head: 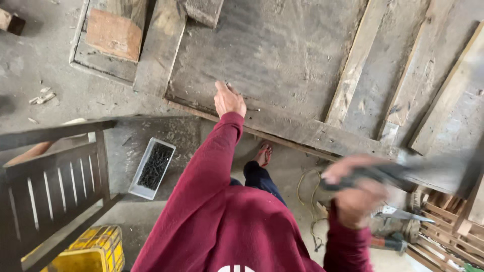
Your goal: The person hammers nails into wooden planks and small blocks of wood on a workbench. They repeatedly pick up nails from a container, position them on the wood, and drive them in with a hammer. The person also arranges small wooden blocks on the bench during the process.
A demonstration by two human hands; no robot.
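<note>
The left hand (229, 99) reaches forward with fingers pinched together on a thin nail (228, 84), held against the lower edge of a large grey wooden panel (272, 55). The right hand (355, 194), blurred, is clenched around a dark hammer handle (383, 174), raised well apart from the left.

Below the left arm a white rectangular box of dark nails (153, 168) sits on the concrete floor (45, 55). A yellow crate (96, 249) stands at the bottom left beside a dark slatted chair (55, 176). Planks (448, 111) crowd the right side; bare floor lies to the upper left.
</note>
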